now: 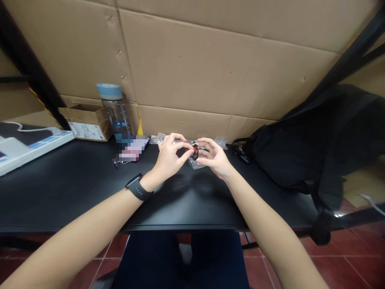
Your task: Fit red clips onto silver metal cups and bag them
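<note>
Above the black table, my two hands meet around a small round object (195, 152) with a shiny dark face and red parts. My left hand (173, 154), with a dark watch (139, 187) on its wrist, pinches the object's red part between thumb and fingers. From the other side, my right hand (215, 157) curls its thumb and fingers around the shiny rim. The object's exact kind is too small to make out. Crinkled clear plastic (197, 163) lies just beneath and behind the hands.
Left of my hands lies a phone (134, 148), partly blurred out. A blue-lidded water bottle (116, 110) and an open cardboard box (88, 123) stand behind it. A black backpack (300, 136) fills the right side. Cardboard (225, 64) walls off the back of the table (186, 212).
</note>
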Demonstrator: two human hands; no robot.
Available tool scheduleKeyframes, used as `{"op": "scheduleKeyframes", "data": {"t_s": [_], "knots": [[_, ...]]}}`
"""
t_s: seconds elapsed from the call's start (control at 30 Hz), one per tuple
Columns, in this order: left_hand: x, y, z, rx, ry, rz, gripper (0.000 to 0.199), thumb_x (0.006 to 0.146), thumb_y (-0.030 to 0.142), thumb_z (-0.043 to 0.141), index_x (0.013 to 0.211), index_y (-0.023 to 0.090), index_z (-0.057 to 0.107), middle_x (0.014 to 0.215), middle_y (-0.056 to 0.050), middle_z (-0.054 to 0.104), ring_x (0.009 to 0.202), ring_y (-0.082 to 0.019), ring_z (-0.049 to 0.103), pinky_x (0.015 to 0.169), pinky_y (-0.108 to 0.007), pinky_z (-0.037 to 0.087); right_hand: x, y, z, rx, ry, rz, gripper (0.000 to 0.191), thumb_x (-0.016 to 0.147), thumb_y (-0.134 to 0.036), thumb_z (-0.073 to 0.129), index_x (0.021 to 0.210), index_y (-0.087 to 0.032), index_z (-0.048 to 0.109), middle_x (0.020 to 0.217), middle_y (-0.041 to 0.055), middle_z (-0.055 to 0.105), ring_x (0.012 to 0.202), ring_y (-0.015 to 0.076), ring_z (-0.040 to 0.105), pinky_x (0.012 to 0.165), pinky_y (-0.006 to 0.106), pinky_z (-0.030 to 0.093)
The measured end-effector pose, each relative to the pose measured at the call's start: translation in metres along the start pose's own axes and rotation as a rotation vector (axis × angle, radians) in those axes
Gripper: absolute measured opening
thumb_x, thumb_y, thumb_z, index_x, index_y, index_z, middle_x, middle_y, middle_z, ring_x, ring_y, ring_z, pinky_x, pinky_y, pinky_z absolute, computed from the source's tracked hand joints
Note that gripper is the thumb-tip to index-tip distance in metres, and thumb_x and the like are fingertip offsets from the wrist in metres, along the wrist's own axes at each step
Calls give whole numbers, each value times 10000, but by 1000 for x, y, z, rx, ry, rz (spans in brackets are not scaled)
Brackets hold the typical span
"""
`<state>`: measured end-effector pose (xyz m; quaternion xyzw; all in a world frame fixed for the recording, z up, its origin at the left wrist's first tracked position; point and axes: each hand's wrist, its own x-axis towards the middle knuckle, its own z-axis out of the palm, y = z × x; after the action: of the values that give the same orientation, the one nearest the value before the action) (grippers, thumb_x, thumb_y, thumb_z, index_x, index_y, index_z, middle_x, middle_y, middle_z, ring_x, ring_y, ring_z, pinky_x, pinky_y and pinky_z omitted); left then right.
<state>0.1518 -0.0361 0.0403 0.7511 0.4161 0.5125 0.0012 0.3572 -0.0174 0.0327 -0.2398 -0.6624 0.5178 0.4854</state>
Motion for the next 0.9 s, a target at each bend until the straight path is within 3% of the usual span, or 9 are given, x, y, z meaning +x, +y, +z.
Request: {"op": "scheduleKeyframes", "data": {"t_s": [0.9], "knots": [[-1,2,-2,0,-64,63,96,917,314,688,904,263,768,1111,-41,661,1097,-244,593,1032,-462,405,0,0,-1,14,4,5,682,653,-302,927,1250,-321,598,1258,44,630,1070,214,661,1021,409,555]]}}
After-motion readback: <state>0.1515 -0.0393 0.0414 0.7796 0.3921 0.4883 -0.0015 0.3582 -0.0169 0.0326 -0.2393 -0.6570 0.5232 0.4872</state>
